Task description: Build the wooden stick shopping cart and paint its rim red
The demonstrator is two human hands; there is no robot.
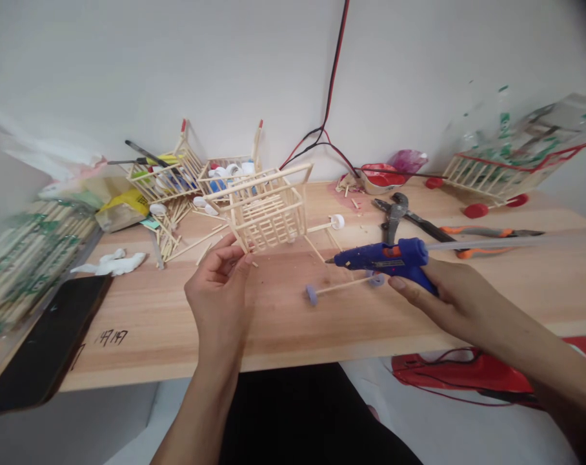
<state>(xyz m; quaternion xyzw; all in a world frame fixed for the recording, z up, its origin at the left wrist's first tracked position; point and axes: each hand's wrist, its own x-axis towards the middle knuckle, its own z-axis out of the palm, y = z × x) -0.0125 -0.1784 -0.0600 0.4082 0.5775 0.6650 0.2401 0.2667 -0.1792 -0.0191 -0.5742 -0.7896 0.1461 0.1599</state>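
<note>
My left hand pinches the lower left corner of a small cart frame built from thin wooden sticks, holding it tilted above the table. In my right hand is a blue hot glue gun, its nozzle pointing left toward the cart's lower right side. A clear glue stick extends from its back. Below the nozzle a thin stick axle with blue-grey wheels at its ends lies on the table. A white wheel on another stick shows right of the cart frame.
Behind stand two stick carts, one holding coloured caps and tools. Loose sticks lie left of centre. At right are pliers, a wrench and a red-trimmed cart of bottles. Bundled sticks and a black phone-like slab lie left.
</note>
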